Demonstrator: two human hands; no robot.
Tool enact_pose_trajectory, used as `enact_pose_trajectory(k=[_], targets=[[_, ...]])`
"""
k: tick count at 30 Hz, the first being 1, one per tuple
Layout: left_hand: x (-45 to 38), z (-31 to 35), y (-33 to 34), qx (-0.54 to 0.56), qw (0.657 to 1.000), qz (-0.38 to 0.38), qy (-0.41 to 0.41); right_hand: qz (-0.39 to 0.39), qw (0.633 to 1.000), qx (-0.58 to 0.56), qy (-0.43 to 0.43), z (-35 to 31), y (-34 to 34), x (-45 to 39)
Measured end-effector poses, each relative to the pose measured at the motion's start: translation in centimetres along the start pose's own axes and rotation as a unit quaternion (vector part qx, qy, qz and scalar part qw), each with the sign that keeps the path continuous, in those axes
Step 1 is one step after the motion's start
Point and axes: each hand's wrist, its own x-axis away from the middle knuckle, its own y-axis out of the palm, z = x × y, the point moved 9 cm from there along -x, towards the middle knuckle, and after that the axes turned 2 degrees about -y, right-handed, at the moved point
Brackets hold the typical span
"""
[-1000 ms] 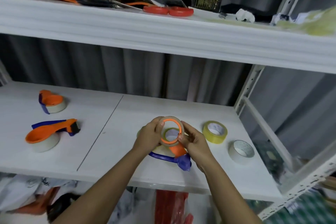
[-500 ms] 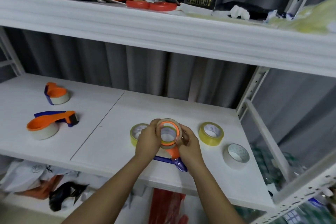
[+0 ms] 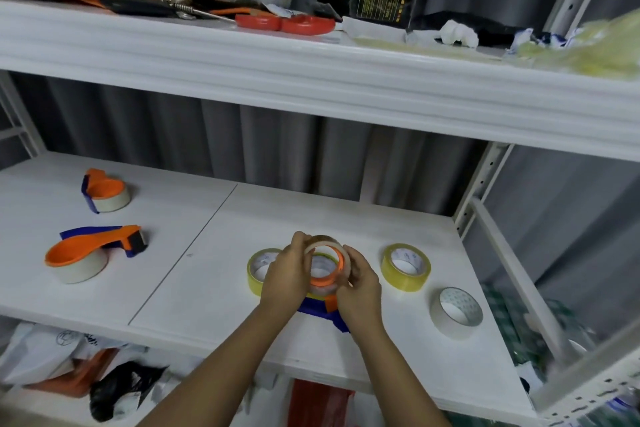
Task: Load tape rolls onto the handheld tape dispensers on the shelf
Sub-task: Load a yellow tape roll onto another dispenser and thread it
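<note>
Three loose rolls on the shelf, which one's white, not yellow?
The white roll, farthest right near the shelf's front edge. The other two, one right of the hands and one behind the left hand, are yellow.

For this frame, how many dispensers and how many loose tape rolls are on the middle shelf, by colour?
Loaded orange dispensers lying on the shelf: 2
Orange dispenser held in both hands, clear roll on it: 1
Loose yellow rolls: 2
Loose white roll: 1
Total: 6
</note>
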Motion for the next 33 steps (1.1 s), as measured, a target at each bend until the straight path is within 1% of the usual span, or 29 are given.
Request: enact_pose_trajectory(k=[4, 6, 8, 11, 14, 16, 20, 23, 25, 28, 31, 33], targets=[[-0.6, -0.2, 0.5, -0.011, 0.999, -0.051, 0.004, -0.021, 0.999, 0.028, -0.015, -0.9, -1.0, -1.6], [-0.8, -0.1, 0.5, -0.009, 0.997, -0.08, -0.017, -0.023, 0.998, 0.038, -0.036, -1.8, -1.7, -2.0], [-1.2, 0.3, 1.0, 0.05, 0.991, -0.116, -0.039, -0.024, 0.997, 0.05, -0.047, -2.4, -2.5, -2.6], [-1.3, 1.9, 1.6, 0.165, 0.973, -0.16, -0.028, -0.045, 0.995, 0.079, -0.032, -2.3, -3.4, -3.3], [-0.8, 3.3, 2.4, 0.195, 0.962, -0.192, -0.01, -0.071, 0.997, 0.02, 0.028, -1.7, -3.9, -3.2], [-0.5, 3.9, 2.8, 0.208, 0.961, -0.183, -0.002, -0.065, 0.996, -0.025, 0.05, -1.6, -4.3, -2.9], [-0.4, 4.2, 2.5, 0.231, 0.967, -0.11, 0.002, -0.036, 0.991, -0.093, 0.085, -1.0, -4.6, -2.1], [-0.5, 4.5, 2.4, 0.216, 0.973, -0.082, 0.02, -0.048, 0.968, -0.217, 0.116, -0.8, -4.1, -1.4], [-0.4, 4.8, 2.5, 0.211, 0.974, -0.073, 0.032, -0.064, 0.954, -0.26, 0.133, -0.7, -3.9, -0.9], [-0.2, 4.9, 2.3, 0.213, 0.975, -0.055, 0.039, -0.105, 0.958, -0.222, 0.147, -0.2, -3.5, -0.1], [0.4, 5.5, 2.2, 0.178, 0.978, -0.066, 0.086, -0.159, 0.961, -0.167, 0.15, 0.0, -2.6, 0.5], [0.8, 5.7, 2.2, 0.165, 0.979, -0.072, 0.101, -0.172, 0.964, -0.141, 0.146, -0.1, -2.2, 0.6]])
